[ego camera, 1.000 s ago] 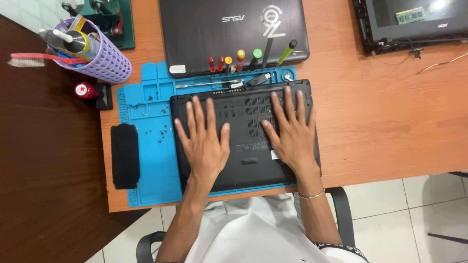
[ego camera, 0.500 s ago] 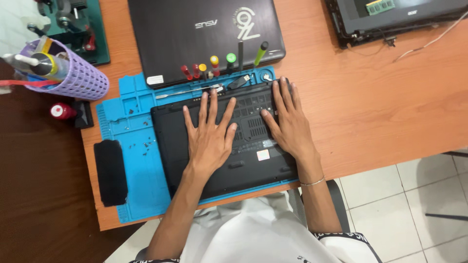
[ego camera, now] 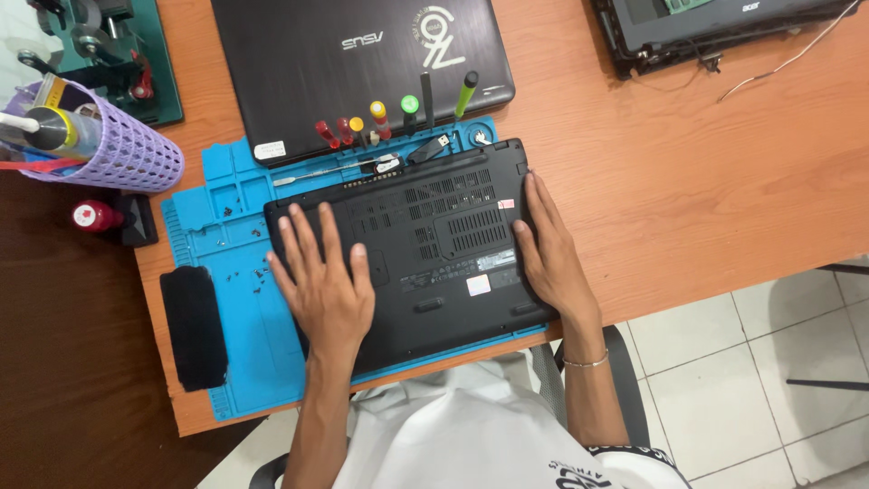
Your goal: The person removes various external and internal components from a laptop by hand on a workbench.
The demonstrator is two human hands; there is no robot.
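Head view: left hand (ego camera: pixel 326 285) and right hand (ego camera: pixel 552 258) lie flat and open on the upside-down black laptop (ego camera: pixel 425 235), its long side running between them.

Surface: an orange-brown wooden table (ego camera: pixel 688 181) is carrying everything.
Mat: a blue work mat (ego camera: pixel 240 299) is lying flat near the front edge.
Closed laptop: a dark laptop (ego camera: pixel 353 63) is sitting behind the mat, its front edge overlapping it.
Opened device: another dark laptop (ego camera: pixel 715 27) is resting at the far right corner.
Basket: a purple mesh basket (ego camera: pixel 127 149) is standing at the left edge.
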